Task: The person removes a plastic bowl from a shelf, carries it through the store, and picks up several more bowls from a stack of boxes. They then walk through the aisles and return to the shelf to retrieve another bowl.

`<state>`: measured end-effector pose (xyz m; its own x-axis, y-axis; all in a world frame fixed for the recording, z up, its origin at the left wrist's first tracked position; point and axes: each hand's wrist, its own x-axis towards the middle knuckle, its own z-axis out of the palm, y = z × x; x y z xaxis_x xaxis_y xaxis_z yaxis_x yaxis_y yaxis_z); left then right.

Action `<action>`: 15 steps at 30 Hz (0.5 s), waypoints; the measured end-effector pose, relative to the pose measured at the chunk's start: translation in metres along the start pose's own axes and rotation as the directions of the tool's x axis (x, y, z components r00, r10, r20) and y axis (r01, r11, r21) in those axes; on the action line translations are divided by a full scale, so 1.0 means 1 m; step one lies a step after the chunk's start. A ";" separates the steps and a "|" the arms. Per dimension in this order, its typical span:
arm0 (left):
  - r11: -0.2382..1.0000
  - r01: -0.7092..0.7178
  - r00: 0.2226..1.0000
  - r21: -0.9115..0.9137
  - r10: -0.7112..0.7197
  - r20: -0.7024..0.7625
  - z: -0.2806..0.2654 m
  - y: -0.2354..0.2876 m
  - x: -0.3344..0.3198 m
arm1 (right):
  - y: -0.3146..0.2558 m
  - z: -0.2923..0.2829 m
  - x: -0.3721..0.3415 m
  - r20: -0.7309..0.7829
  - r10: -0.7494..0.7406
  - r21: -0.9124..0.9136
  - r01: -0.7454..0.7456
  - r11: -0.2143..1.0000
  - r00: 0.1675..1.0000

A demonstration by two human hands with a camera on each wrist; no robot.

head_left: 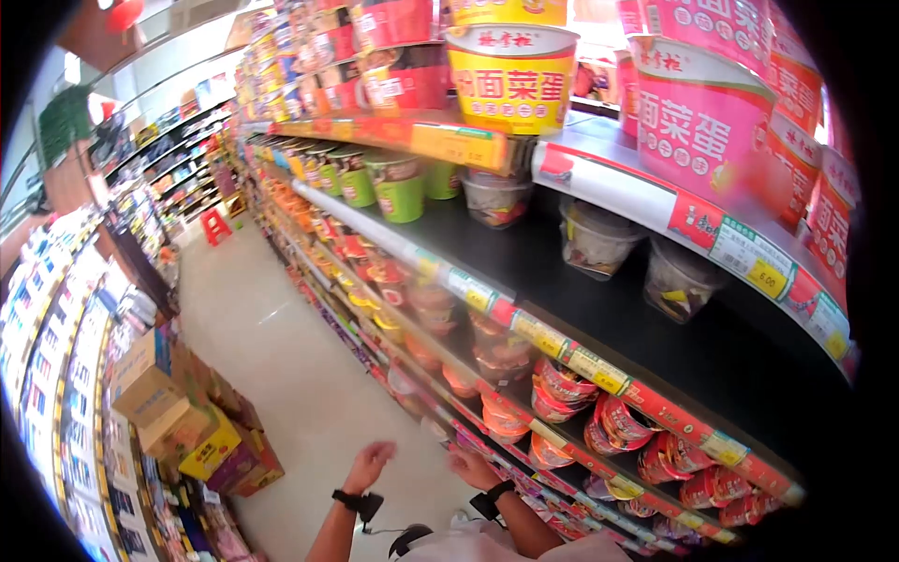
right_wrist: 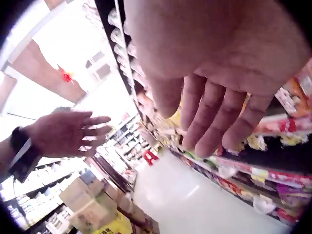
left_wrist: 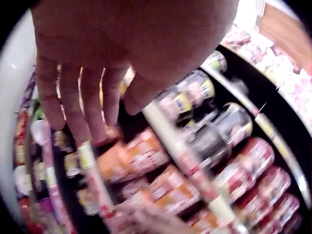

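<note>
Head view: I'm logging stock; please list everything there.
Shelving: one run, black, right
Yellow tubs: two, yellow, top shelf
Pink tubs: several, pink, top shelf, right
Red tubs: several, red, top shelf
Green cups: several, green, second shelf
Clear bowls: at least three, clear, second shelf
Red bowls: many, red, lower shelves
Price labels: many, yellow, shelf edges
Cartons: several, brown, floor, left
Stool: one, red, far floor
Mixed goods: many, multicoloured, left shelves
Floor: one, pale, centre
Wrist devices: two, black, on wrists
Left hand: one, bare, above floor
Right hand: one, bare, near lower shelves
</note>
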<state>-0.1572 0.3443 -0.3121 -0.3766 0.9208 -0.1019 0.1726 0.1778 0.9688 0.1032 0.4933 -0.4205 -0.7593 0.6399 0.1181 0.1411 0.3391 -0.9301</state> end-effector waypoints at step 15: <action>0.601 -0.775 0.596 -0.195 0.798 0.086 0.022 0.412 0.235 | -0.407 -0.190 0.052 -0.199 -0.371 -0.307 0.302 0.903 0.907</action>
<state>-0.1550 0.6416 0.0579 -0.0086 0.7209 0.6930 0.2181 -0.6750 0.7049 0.1270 0.5194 0.0299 -0.6147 0.5916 0.5217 0.0927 0.7110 -0.6971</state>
